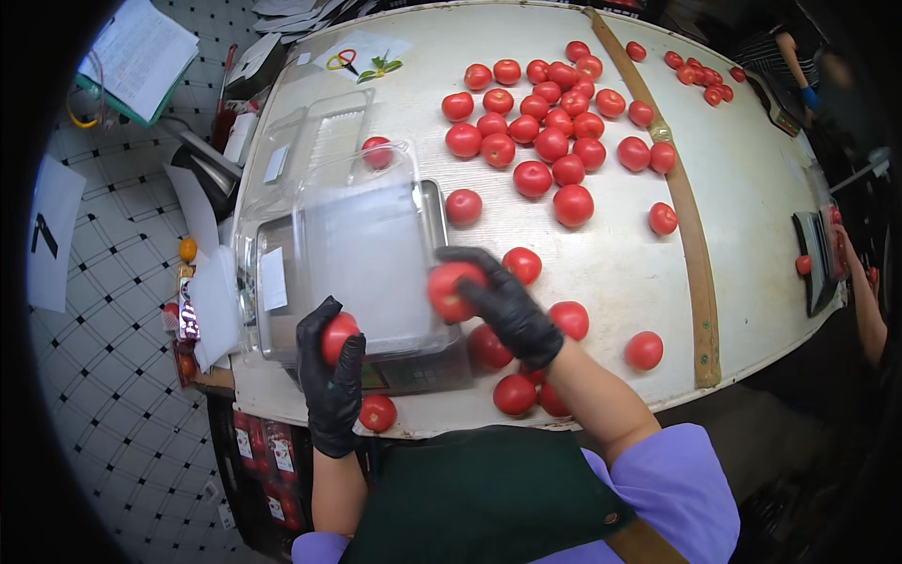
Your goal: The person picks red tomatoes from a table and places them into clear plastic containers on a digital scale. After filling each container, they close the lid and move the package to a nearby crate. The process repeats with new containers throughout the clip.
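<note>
My left hand [331, 384], in a black glove, grips a red tomato [339, 338] at the near edge of a clear plastic clamshell container [359, 247]. The container lies open on top of a metal-topped scale [435, 211], with no tomato visible in its tray. My right hand [504, 303], also gloved in black, holds another red tomato [451, 290] above the container's right side; it looks slightly blurred. Loose tomatoes [514, 395] lie under and beside my right forearm, partly hidden by it. One more tomato [378, 413] sits by the table's front edge.
Many tomatoes [552, 144] spread over the white table [599, 275], which a brown wooden strip [687, 240] crosses. Scissors [343, 60] lie at the back left. Another person's forearm [861, 289] reaches a second scale [812, 262] at right. A crate of packed tomatoes [271, 465] stands below left.
</note>
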Tool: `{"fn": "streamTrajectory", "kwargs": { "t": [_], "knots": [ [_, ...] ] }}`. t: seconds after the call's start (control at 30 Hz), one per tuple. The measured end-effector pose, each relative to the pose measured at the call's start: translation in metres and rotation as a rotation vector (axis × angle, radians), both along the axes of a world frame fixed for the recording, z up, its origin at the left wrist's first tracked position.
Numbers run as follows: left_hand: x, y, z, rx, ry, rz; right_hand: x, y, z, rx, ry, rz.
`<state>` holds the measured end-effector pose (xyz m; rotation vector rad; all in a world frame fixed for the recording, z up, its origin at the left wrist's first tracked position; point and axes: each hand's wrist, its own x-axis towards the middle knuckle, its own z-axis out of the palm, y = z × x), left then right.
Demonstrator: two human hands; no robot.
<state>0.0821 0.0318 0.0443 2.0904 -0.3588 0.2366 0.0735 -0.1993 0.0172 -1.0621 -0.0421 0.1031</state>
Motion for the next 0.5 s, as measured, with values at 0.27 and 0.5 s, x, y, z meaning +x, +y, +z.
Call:
{"fn": "streamTrajectory", "kwargs": {
  "t": [0.27,0.5],
  "knots": [
    [0.015,0.003,-0.025,0.664,-0.12,-0.142,0.029,0.045,-0.009,-1.294,-0.986,-0.102],
    [0.029,0.019,-0.01,0.355,0.209,-0.227,0.042,0.046,0.018,-1.001,-0.743,-0.183]
  ]
}}
